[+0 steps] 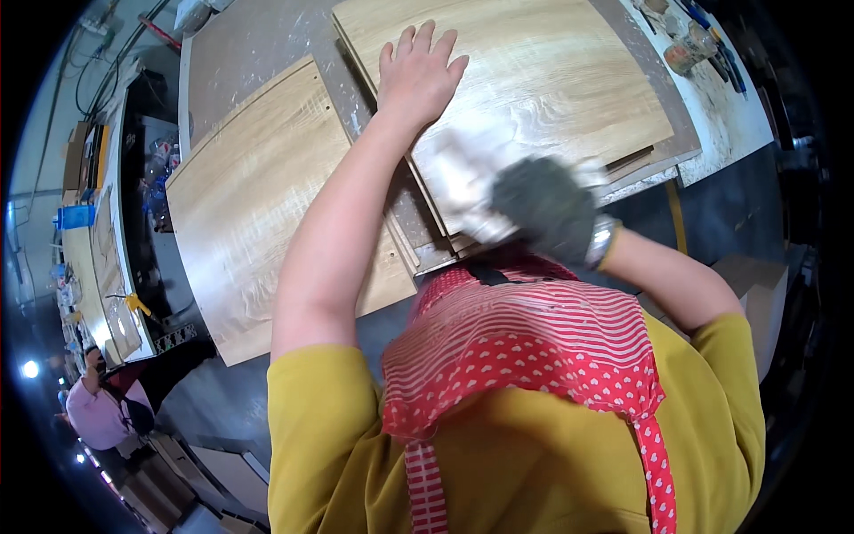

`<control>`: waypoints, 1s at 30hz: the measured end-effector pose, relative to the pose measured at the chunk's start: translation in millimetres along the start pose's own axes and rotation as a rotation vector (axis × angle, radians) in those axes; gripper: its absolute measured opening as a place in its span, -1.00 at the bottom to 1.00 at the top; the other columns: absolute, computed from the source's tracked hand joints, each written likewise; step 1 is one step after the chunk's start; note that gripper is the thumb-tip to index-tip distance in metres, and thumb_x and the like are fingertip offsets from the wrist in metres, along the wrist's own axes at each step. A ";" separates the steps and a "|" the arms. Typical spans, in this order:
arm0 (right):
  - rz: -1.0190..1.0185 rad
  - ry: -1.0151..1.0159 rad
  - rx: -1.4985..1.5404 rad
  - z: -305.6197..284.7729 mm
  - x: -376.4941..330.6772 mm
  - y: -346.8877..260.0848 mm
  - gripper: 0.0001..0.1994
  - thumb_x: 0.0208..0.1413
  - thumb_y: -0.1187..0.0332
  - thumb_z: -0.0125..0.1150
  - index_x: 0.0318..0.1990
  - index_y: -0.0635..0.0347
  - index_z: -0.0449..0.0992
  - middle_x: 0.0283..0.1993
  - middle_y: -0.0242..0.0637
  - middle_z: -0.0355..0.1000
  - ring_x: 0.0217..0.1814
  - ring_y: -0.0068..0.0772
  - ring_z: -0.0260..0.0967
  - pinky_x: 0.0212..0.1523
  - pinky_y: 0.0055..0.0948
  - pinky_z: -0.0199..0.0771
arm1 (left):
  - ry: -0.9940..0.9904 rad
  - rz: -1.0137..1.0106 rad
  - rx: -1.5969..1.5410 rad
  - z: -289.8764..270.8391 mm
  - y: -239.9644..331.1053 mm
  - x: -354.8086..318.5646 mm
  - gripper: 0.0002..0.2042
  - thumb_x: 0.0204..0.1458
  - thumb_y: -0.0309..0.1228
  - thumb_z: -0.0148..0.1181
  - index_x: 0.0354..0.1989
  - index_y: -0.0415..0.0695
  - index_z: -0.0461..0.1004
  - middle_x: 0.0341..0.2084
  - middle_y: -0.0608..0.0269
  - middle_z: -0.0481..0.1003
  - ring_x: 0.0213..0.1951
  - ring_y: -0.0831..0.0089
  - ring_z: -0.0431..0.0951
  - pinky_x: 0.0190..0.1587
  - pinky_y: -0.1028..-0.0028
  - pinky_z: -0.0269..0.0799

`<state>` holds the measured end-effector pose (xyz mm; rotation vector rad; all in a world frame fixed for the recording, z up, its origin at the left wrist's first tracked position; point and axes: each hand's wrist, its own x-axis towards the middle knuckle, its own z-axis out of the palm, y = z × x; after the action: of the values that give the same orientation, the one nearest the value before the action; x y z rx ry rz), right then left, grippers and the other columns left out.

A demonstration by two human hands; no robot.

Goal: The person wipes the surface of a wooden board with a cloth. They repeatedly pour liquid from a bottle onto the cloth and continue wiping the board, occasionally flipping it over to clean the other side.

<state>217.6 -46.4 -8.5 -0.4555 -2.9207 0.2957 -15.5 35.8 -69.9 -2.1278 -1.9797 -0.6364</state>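
On work table [267,44], I see wooden board [551,71] on top of pile. Left hand [418,76], bare, lies flat on it, fingers spread, holding nothing. Right hand [547,200], in dark glove, grips bunched white cloth [467,182] over board's near left part; both blurry. Second board [258,205] left of pile. Jar [683,57] off right. Far left, person in pink [93,414].

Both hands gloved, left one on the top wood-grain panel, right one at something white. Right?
Not quite: the left hand is bare; only the right hand is gloved, as the head view shows. The top wood-grain panel and something white, blurred, are right.
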 end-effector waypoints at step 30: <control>-0.076 0.056 0.098 8.3 22.2 -20.9 -0.83 -0.11 0.40 0.08 -0.32 0.16 0.49 -0.20 -0.15 0.48 -0.15 -0.15 0.45 -0.17 -0.22 0.44 | -0.180 -0.040 0.047 -14.9 1.9 2.2 -0.52 0.22 -0.07 -0.15 0.29 0.07 0.26 0.33 0.10 0.15 0.34 0.10 0.12 0.32 0.02 -0.03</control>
<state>189.2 -60.3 -8.8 -0.3319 -2.8456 0.4057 -16.5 31.6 -55.3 -2.1925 -2.1095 -0.4131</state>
